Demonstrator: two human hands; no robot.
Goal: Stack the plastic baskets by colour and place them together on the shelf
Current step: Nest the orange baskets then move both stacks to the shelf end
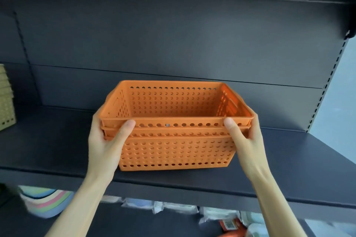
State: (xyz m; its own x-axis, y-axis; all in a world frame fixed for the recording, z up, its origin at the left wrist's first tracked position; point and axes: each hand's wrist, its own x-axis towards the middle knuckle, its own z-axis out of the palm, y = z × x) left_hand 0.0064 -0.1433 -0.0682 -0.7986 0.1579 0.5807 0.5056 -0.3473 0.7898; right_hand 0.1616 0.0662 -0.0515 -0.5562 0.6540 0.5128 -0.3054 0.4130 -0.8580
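Orange baskets (174, 146), nested in one stack, sit at the front of the dark shelf (289, 169) between my two hands.
My left hand (107, 140) and right hand (244, 138) each grip the stacked rims at a front corner, thumbs pressed on the front. Let go this near the edge, the stack could tip off, I judge. Beige baskets (5, 102) stand well apart at left. No writing is readable; a red packet (230, 224) below is blurred.

Open shelf (292, 161) L/R of baskets (173, 152)
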